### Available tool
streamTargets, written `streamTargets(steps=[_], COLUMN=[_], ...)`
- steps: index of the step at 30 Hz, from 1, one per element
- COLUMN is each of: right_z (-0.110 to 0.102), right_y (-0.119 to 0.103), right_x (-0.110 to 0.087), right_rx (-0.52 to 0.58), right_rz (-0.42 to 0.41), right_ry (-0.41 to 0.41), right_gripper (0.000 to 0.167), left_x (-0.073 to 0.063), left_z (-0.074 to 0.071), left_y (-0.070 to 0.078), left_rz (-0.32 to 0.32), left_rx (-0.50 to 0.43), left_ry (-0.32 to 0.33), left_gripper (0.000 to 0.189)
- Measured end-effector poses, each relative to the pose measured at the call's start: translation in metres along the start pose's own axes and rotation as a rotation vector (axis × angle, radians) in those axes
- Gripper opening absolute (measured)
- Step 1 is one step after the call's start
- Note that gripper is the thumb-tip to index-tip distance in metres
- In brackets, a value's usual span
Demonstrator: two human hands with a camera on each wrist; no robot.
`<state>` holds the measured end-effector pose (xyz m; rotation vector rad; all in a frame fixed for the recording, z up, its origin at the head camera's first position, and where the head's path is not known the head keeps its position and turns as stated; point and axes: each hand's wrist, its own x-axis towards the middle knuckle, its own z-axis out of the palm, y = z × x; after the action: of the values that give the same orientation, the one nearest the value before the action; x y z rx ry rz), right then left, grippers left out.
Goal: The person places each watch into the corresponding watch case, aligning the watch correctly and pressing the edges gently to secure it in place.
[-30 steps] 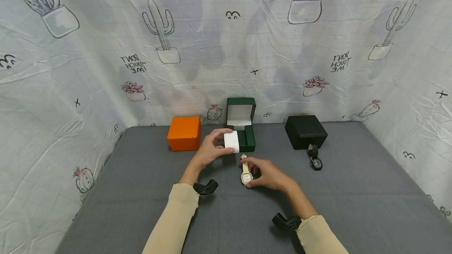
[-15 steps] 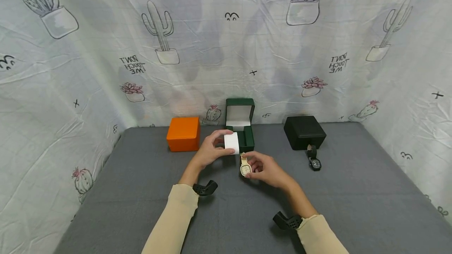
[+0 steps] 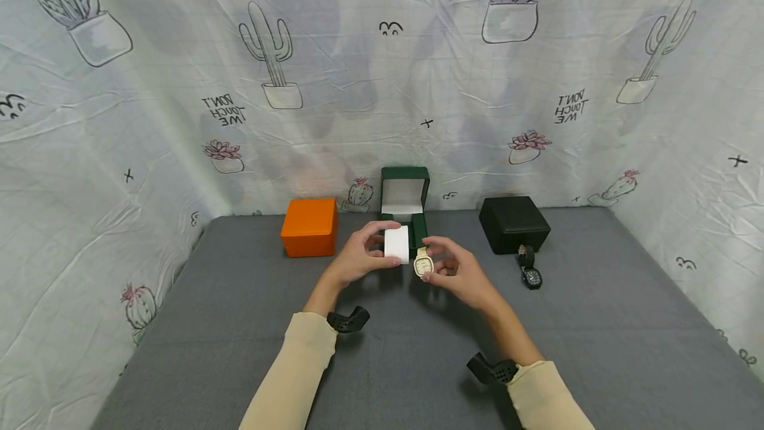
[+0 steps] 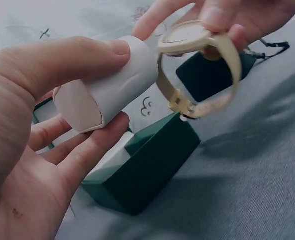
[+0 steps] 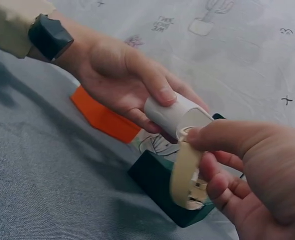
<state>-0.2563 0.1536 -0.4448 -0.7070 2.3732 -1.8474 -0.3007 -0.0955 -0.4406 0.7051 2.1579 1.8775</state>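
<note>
Between thumb and fingers, my left hand [image 3: 358, 254] grips a white watch pillow [image 4: 112, 85] by its sides. My right hand [image 3: 459, 274] pinches a cream-strapped watch [image 3: 424, 265] by its case, the dial facing up. In the left wrist view the strap is fastened into a loop that hangs below the case, right beside the pillow's end. Behind and below both hands stands the green watch box [image 3: 420, 227], its lid up and showing a white lining. Part of the box is hidden by the pillow and the hands.
A closed orange box [image 3: 310, 227] stands left of the green one. To the right is a closed black box [image 3: 514, 224] with a black watch [image 3: 530, 274] lying before it. A patterned curtain [image 3: 334, 71] rises behind the grey table [image 3: 388, 377].
My right hand has lifted the cream watch off the table and brought it up beside the pillow. My left hand, still holding the pillow, has shifted slightly to the right.
</note>
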Motion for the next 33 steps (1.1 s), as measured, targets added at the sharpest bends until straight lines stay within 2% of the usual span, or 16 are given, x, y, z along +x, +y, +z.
streamTargets(steps=[4, 9, 16, 22, 27, 33], right_z=[-0.005, -0.007, -0.007, -0.005, -0.004, -0.005], right_y=[0.0, -0.004, -0.008, -0.011, -0.011, -0.014], right_x=[0.0, 0.001, 0.001, 0.002, 0.002, 0.002], right_rx=[0.05, 0.095, 0.171, 0.233, 0.282, 0.359], right_rz=[-0.017, -0.039, -0.03, -0.02, 0.011, 0.049], right_ry=[0.031, 0.045, 0.052, 0.035, 0.031, 0.026], right_gripper=[0.062, 0.067, 0.071, 0.074, 0.075, 0.073], left_x=[0.002, 0.003, -0.004, 0.002, 0.003, 0.002], left_z=[0.005, 0.009, 0.015, 0.015, 0.016, 0.017], left_y=[0.001, 0.005, 0.032, 0.015, 0.015, 0.019], left_rz=[0.042, 0.081, 0.08, 0.121, 0.142, 0.14], left_rx=[0.003, 0.017, 0.026, 0.022, 0.034, 0.029], left_ry=[-0.001, 0.032, 0.055, 0.059, 0.044, -0.039], left_gripper=[0.062, 0.057, 0.052, 0.052, 0.051, 0.052])
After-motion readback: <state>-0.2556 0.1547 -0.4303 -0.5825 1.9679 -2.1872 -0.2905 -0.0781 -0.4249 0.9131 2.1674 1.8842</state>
